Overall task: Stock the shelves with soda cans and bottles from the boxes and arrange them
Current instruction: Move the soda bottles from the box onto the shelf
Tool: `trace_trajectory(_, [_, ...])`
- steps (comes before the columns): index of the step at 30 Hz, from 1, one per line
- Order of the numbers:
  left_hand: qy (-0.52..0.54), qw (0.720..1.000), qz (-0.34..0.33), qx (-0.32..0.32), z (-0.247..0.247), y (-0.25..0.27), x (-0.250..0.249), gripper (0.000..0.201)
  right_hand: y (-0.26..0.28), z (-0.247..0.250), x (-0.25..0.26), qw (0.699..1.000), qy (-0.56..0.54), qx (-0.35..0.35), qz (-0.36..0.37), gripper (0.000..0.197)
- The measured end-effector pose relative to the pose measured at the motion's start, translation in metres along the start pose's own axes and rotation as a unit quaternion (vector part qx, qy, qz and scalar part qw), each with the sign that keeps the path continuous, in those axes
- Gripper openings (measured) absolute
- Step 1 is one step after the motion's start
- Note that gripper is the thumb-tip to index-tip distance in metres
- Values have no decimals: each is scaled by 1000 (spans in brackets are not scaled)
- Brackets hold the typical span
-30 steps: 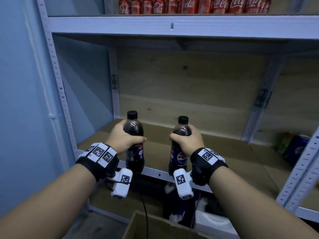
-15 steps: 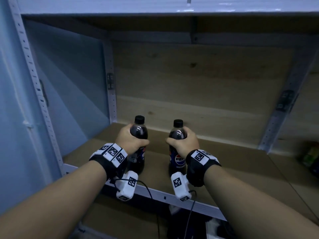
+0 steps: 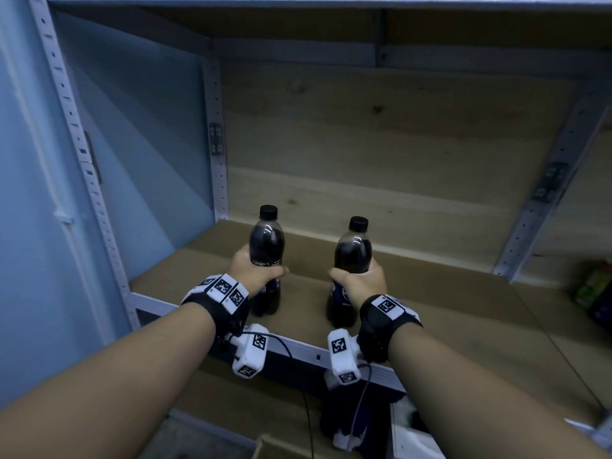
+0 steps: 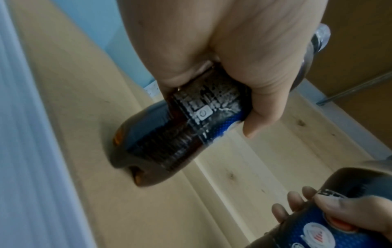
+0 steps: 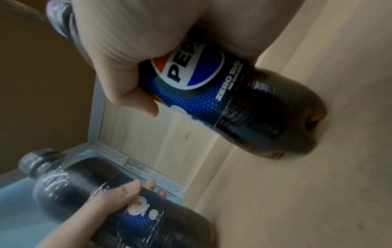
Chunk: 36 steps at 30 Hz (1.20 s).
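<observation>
Both bottles stand with the long axis near vertical, caps up, over the front part of the wooden shelf (image 3: pixel 430 313), and the coming move turns on the short downward gap between each base and the board. The left hand (image 3: pixel 256 276) wraps the left bottle (image 3: pixel 266 250) at the label band, fingers curled round the far side and thumb across the near side; the right hand (image 3: pixel 362 281) grasps the right bottle (image 3: pixel 352 256) in the same way. In the head view the left bottle lies at about 11 o'clock from the centre of the shelf front, the right bottle at about 1 o'clock, well apart from each other. The left bottle sits slightly deeper toward the back panel (image 3: pixel 381 160). The wrist views show each base at or just above the board; whether contact is made cannot be told, as both views are blurred. Both forearms extend forward over the shelf's front rail (image 3: pixel 298 347), wrists level, palms facing inward toward one another. Judged from this, each hand is equally near its own placement spot, and the remaining step is to lower straight down along the bottle axis, then loosen the fingers. A tilt at release could tip a bottle.
</observation>
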<state>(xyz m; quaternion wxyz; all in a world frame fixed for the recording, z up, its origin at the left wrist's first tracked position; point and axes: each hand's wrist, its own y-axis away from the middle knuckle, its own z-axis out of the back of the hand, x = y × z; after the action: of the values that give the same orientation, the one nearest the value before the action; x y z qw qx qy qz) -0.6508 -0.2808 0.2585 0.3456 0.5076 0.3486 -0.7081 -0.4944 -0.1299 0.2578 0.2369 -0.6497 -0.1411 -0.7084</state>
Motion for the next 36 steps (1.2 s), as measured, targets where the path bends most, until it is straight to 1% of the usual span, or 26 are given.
trace_trajectory(4, [3, 1000, 23, -18, -3, -1, -3, 31, -6, -11, 5, 1000, 10, 0, 0, 31])
trace_trajectory(7, [6, 999, 32, -28, -1, -15, -4, 33, -21, -21, 10, 1000, 24, 4, 4, 31])
trace_trajectory(10, [7, 999, 35, -35, 5, -40, -5, 33, -45, -35, 11, 1000, 19, -8, -10, 31])
trace_trajectory(12, [14, 998, 38, -49, 11, -62, -4, 33, -63, -45, 11, 1000, 8, -8, -24, 37])
trace_trajectory(15, [29, 996, 48, -68, 18, -98, 5, 24, -93, -65, 9, 999, -1, -1, -33, 36])
trace_trajectory(17, [14, 996, 41, -72, 22, -120, 12, 19, -112, -83, 5, 999, 19, 0, -33, 35])
trace_trajectory(21, [-10, 997, 33, -69, 28, -162, 28, 19, -144, -117, -1, 999, 39, 23, -29, 33])
trace_trajectory(23, [-15, 998, 25, -64, 30, -182, 35, 21, -160, -133, -3, 998, 42, 35, -13, 34])
trace_trajectory(26, [-4, 998, 9, -67, 31, -209, 44, 19, -181, -159, -6, 998, 36, 46, 12, 34])
trace_trajectory(29, [-1, 998, -10, -70, 28, -232, 53, 25, -201, -184, -10, 997, 40, 57, 18, 29])
trace_trajectory(32, [3, 998, -25, -61, 24, -254, 61, 19, -218, -207, -13, 998, 33, 56, 10, 25])
trace_trajectory(33, [10, 998, -31, -59, 22, -261, 63, 21, -223, -213, -14, 998, 30, 54, 10, 31])
trace_trajectory(35, [13, 997, -39, -59, 18, -273, 66, 19, -234, -225, -16, 998, 31, 50, 19, 53])
trace_trajectory(36, [18, 997, -42, -60, 17, -278, 67, 22, -239, -230, -17, 998, 36, 52, 25, 60])
